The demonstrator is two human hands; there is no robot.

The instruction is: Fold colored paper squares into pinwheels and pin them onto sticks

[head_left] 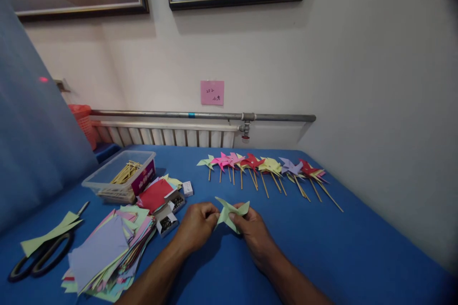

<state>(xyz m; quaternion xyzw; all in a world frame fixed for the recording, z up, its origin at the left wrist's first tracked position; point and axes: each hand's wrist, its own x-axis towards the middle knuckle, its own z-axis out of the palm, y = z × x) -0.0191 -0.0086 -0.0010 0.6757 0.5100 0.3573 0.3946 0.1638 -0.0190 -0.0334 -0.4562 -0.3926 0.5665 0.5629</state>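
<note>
Now both hands, left hand and right hand, pinch green paper pinwheel (half-folded) near table front edge; finished pinwheels along back edge.

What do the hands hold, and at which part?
Both the left hand and right hand hold a light green paper pinwheel, pinching its folded centre.

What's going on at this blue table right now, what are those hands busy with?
A person is folding a light green paper pinwheel, pinching it between the left hand and the right hand just above the blue table. A row of finished pinwheels on sticks lies along the far side. To the left lie a stack of coloured paper squares, black scissors, small boxes of pins and a clear tub of wooden sticks.
</note>
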